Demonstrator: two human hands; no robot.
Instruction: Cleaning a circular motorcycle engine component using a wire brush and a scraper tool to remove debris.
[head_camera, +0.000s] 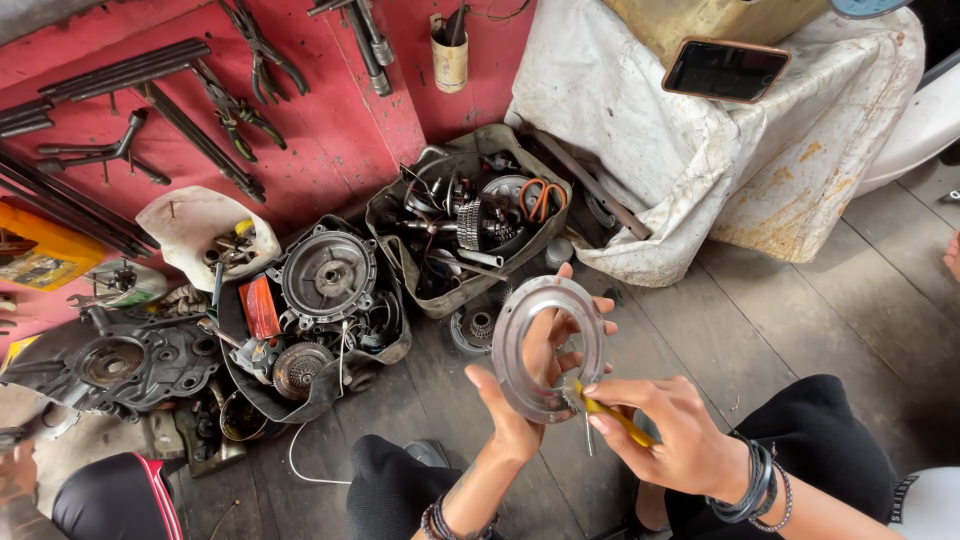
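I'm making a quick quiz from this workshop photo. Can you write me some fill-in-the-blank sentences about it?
1. The left hand holds a flat metal ____.
2. The right hand grips a tool with a ____ handle.
3. A phone lies on a white ____.
4. The scissors in the bag have ____ handles.

Missing words: ring; yellow; cloth; orange

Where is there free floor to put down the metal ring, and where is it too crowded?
Bare wooden floor lies right of the metal ring, between the cloth-draped box and the person's knee. A narrower strip runs between the parts bags and the legs. Crowded: the bag of gears, the engine cover and the casing by the red wall.
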